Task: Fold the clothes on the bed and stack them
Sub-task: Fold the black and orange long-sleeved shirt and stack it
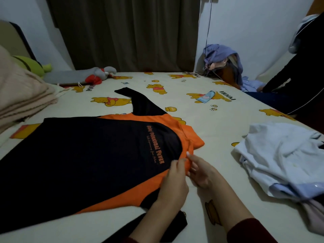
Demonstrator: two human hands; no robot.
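a black and orange long-sleeved shirt (84, 155) lies spread flat on the bed (210, 120), filling the near left part of the sheet printed with cartoon bears. its long axis runs left to right: the hem lies at the left, the orange collar (191, 137) points right, and one black sleeve (138, 102) reaches toward the far side of the bed. the orange lettering runs across the chest near the collar.

both hands meet at the near orange shoulder, just below the collar. the left hand (173, 181) has its fingers curled, pinching the orange fabric; the right hand (201, 172) pinches the same edge just beside it, fingers touching the cloth.

a heap of white and pale blue clothes (284, 160) lies unfolded well to the right of the hands. folded beige blankets (21, 95) sit at the far left.
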